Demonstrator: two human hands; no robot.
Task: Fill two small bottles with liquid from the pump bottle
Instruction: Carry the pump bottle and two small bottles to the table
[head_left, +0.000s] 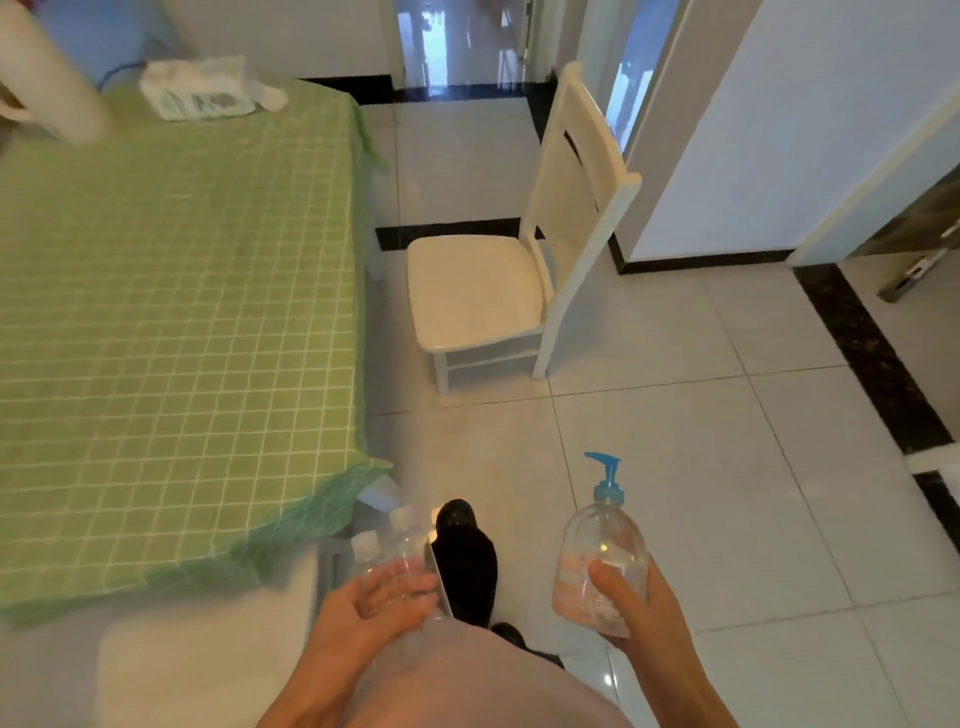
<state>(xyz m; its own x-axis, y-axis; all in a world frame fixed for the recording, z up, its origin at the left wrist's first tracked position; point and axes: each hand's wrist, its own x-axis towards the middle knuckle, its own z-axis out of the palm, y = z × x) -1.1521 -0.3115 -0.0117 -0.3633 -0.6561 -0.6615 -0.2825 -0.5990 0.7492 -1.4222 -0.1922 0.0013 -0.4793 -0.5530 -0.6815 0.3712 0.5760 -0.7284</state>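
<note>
Clear plastic pump bottle (602, 561), glossy floor tiles (727, 467) (reflective), checked cloth tablecloth (171, 312)

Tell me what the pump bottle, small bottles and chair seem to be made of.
Pump bottle: clear glossy plastic, likely; pinkish contents show through; the pump looks opaque blue plastic.
Small bottles: clear thin plastic, seemingly; see-through walls, whitish caps.
Chair: probably wood painted glossy cream; slatted back, sheen on seat.
</note>
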